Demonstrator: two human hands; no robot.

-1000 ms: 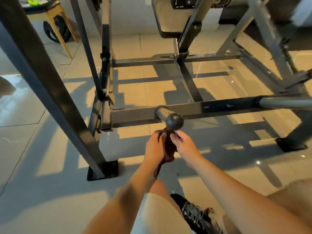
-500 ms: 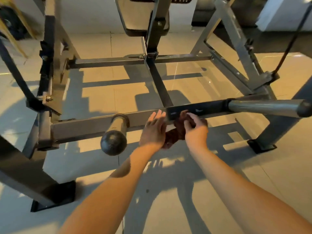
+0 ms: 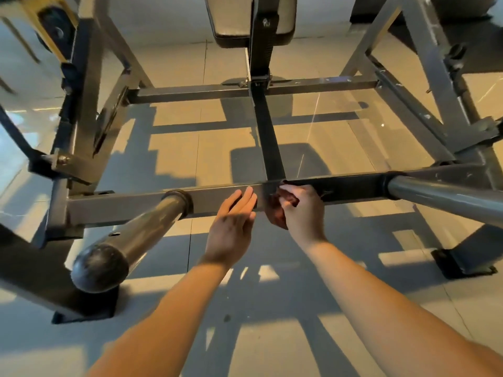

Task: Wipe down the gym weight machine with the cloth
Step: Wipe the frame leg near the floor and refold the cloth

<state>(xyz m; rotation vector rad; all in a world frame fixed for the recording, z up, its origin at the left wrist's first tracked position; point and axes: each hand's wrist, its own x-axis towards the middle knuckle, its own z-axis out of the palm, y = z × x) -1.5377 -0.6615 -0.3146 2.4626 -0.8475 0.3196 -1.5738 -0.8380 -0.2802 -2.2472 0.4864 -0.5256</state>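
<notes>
The grey steel weight machine fills the view; its near crossbar [image 3: 217, 198] runs left to right at mid-height. A dark red cloth [image 3: 275, 212] is bunched against that bar where the black centre beam [image 3: 268, 142] meets it. My right hand [image 3: 302, 210] grips the cloth and holds it on the bar. Just left of the cloth is my left hand [image 3: 231, 227], fingers straight, fingertips in front of the bar, holding nothing.
A round plate peg [image 3: 130, 238] juts toward me at lower left, another peg [image 3: 446, 200] at right. Upright posts and feet [image 3: 460, 263] stand on the tiled floor. A padded seat [image 3: 234, 20] is at the top centre.
Both hands moved from the left peg's end to the crossbar's middle. My left hand let go of the cloth and opened; my right hand now holds it on the bar.
</notes>
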